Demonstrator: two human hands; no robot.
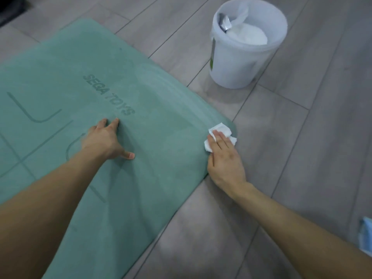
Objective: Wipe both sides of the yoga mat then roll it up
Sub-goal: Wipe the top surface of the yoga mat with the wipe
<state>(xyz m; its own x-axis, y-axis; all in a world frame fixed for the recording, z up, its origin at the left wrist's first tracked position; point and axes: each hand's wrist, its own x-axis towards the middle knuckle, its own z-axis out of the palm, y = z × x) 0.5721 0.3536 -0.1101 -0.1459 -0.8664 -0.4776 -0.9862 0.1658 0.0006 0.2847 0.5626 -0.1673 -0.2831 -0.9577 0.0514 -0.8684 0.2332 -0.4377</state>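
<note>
The mat (80, 81) lies unrolled on the floor (291, 158). The left hand (104, 141) rests straight fingers (115, 123) on it, holding nothing; the right hand (223, 158) presses a wipe (220, 128) flat at its corner. Seemingly one side is underway; flipping and rolling remain.

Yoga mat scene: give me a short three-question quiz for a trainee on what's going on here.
1. True or false: the left hand touches the mat.
2. Which hand presses the wipe? A) the left hand B) the right hand
3. Fill in: the wipe lies at the mat's ____, on the side towards the bucket.

Key: 1 true; 2 B; 3 corner.
</note>
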